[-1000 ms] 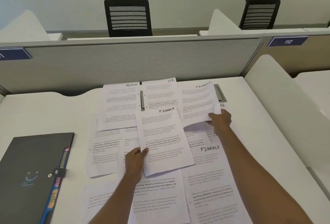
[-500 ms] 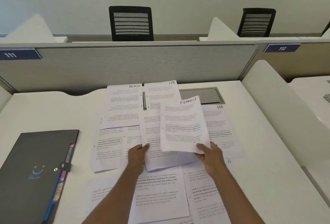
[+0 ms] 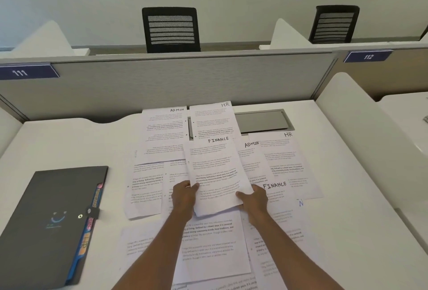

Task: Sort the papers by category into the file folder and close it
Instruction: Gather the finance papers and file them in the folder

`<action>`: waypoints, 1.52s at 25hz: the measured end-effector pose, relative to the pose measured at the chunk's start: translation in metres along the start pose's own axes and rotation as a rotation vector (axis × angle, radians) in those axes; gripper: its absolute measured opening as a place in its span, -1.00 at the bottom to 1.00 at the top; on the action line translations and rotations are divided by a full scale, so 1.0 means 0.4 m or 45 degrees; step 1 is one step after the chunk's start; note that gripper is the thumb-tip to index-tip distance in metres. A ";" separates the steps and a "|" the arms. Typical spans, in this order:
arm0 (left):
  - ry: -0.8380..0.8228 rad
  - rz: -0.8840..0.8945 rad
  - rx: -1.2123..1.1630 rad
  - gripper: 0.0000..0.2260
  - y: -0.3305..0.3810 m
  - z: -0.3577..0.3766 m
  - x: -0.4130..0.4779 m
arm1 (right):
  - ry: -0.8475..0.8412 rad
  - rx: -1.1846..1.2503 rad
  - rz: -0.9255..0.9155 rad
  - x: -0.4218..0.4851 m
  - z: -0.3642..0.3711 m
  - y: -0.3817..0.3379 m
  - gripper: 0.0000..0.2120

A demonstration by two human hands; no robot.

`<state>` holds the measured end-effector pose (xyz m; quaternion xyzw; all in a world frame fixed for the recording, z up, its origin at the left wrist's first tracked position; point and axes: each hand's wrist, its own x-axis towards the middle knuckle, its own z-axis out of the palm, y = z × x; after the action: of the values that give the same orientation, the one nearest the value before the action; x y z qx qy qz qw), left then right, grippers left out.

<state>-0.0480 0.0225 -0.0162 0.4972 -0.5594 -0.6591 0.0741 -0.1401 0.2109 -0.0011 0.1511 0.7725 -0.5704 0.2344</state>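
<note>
White counter (image 3: 69, 146), grey fabric partition (image 3: 185, 81) behind. Closed dark grey file folder (image 3: 46, 220) lies left, coloured tabs (image 3: 98, 194) protruding. Left hand (image 3: 184, 197) and right hand (image 3: 254, 199) grip white FINANCE-headed paper (image 3: 215, 174).

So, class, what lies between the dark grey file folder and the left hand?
Head view: bare white desk, then overlapping printed white paper sheets.

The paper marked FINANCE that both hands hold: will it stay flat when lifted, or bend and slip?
Probably floppy: the FINANCE paper looks thin and curves between the left hand and the right hand. Likely very light. It may droop or slip, since it is pinched only near its lower corners.
</note>
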 end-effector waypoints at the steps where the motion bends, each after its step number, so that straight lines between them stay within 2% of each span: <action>1: 0.008 0.002 -0.008 -0.93 0.005 -0.001 -0.006 | 0.010 -0.048 -0.028 -0.002 0.005 -0.003 -0.70; 8: -0.030 -0.068 -0.289 -0.88 0.009 -0.022 -0.056 | 0.091 -0.310 -0.283 -0.041 -0.043 -0.002 -0.73; 15: -0.088 -0.106 -0.318 -0.90 -0.064 -0.048 -0.155 | 0.191 -0.452 -0.414 -0.098 -0.173 0.072 -0.80; 19: -0.115 -0.117 -0.293 -0.90 -0.124 -0.047 -0.203 | 0.374 -0.856 -0.480 -0.112 -0.274 0.143 -0.62; 23: -0.145 -0.120 -0.233 -0.90 -0.157 -0.049 -0.232 | 0.475 -1.155 -0.350 -0.121 -0.374 0.196 -0.37; 27: -0.178 -0.097 -0.187 -0.91 -0.180 -0.062 -0.256 | 0.442 -1.177 -0.232 -0.137 -0.431 0.227 -0.30; 34: -0.168 -0.090 -0.147 -0.84 -0.213 -0.085 -0.277 | 0.354 -1.079 -0.164 -0.125 -0.460 0.223 -0.31; 36: -0.158 -0.095 -0.124 -0.85 -0.218 -0.088 -0.279 | 0.332 -0.981 -0.163 -0.121 -0.467 0.213 -0.38; 38: -0.140 -0.108 -0.111 -0.82 -0.225 -0.090 -0.275 | 0.342 -0.965 -0.208 -0.121 -0.476 0.202 -0.58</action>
<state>0.0742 0.1031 -0.0220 0.4797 -0.5117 -0.7118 0.0369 -0.0948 0.4184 0.0047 0.0653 0.9612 -0.2376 0.1244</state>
